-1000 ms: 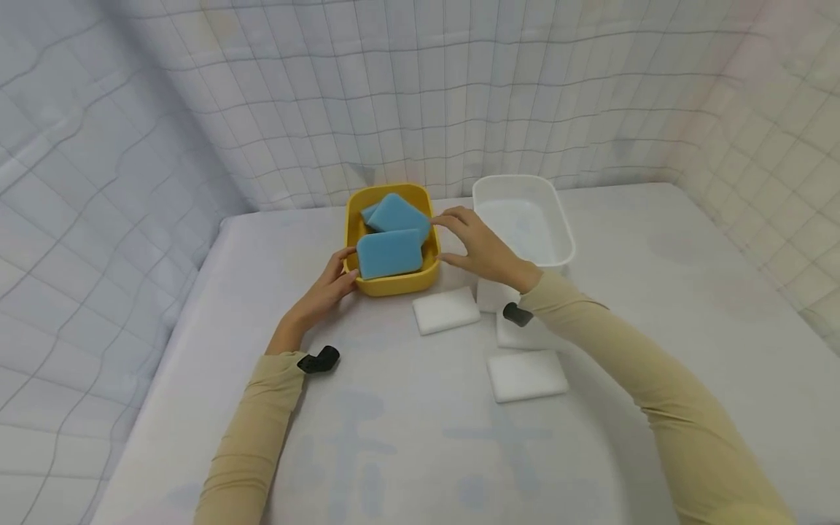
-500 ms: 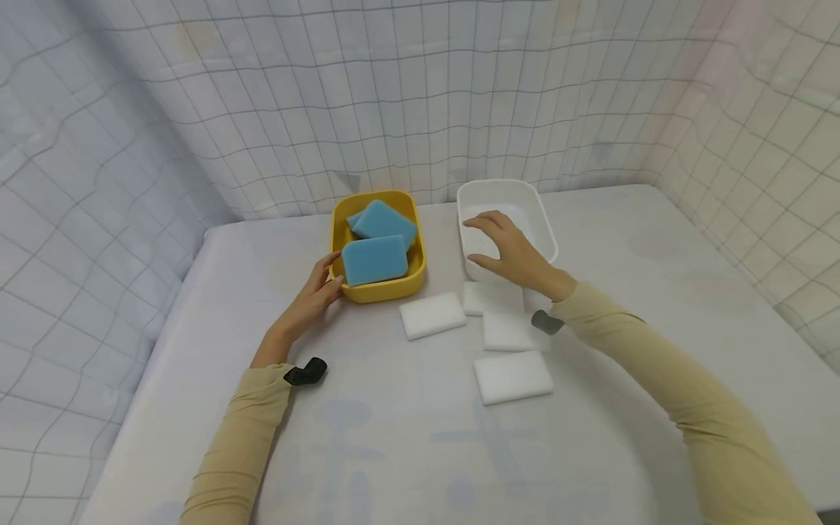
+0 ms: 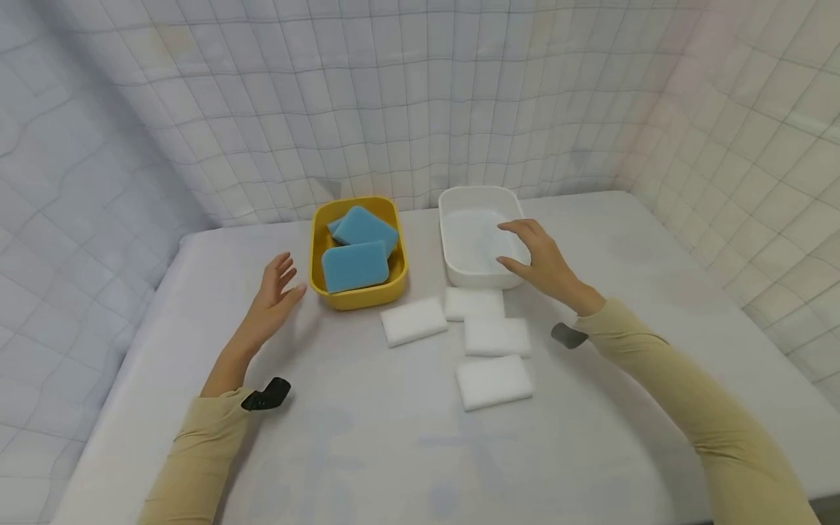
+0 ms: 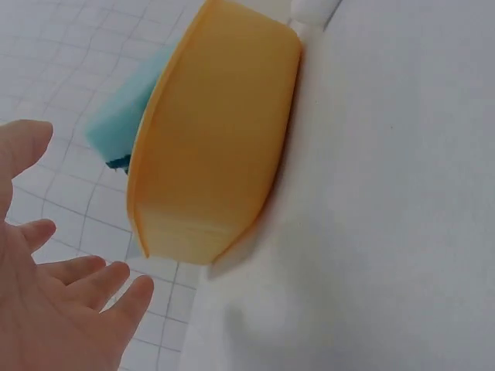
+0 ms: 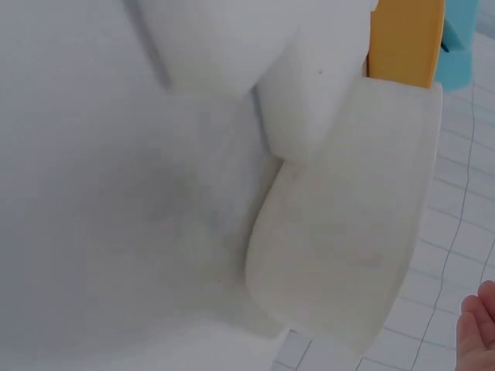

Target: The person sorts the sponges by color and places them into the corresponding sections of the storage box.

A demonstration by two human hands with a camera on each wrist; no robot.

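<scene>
Left hand (image 3: 272, 297): fingers parted, grasping nothing; it has released the rounded yellow plastic tub (image 3: 362, 298) to its right, leaving the blue rectangular foam sponges (image 3: 355, 267) inside unattended. Right hand (image 3: 546, 264): thumb and fingers apart, empty, shifted to the rounded white plastic tub (image 3: 482, 280); white rectangular foam pads (image 3: 495, 383) lie leftward, nearer the person.

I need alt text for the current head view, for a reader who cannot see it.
A person's left hand is open beside a yellow tub holding blue sponges; the right hand, holding nothing, is at the right side of a white tub. Four white pads lie on the table in front.
</scene>
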